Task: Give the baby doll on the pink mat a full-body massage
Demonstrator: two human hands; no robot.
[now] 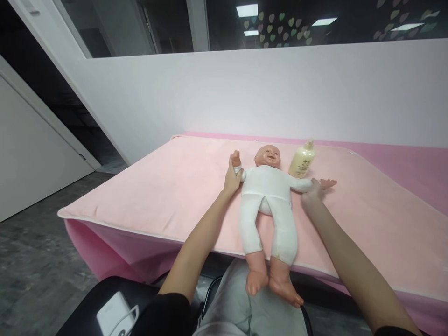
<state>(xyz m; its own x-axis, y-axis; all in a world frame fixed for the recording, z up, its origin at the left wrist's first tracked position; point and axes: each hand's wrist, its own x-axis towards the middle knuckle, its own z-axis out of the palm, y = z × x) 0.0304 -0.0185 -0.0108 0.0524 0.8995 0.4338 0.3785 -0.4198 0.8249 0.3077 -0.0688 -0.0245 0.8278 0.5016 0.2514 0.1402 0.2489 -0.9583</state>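
At far left, a pale door above a dark grey floor. Next, low down, a white device with a looped cable, on a black seat. Then the tabletop, spread with light pink cloth over a deeper pink one, against a white wall. Near its middle, the left grip, closed around one forearm of a doll, just below its upturned hand. Doll on its back in a white suit, head toward the wall, legs past the near edge, bare feet above grey trousers (contact with the lap impossible to tell). Just right of the head, a pale yellow bottle, slightly tilted in view, close to the doll's outstretched other arm. Farther right, the right grip, wrapped around that arm at the wrist, small fingers pointing outward beyond. At far right, bare pink cloth.
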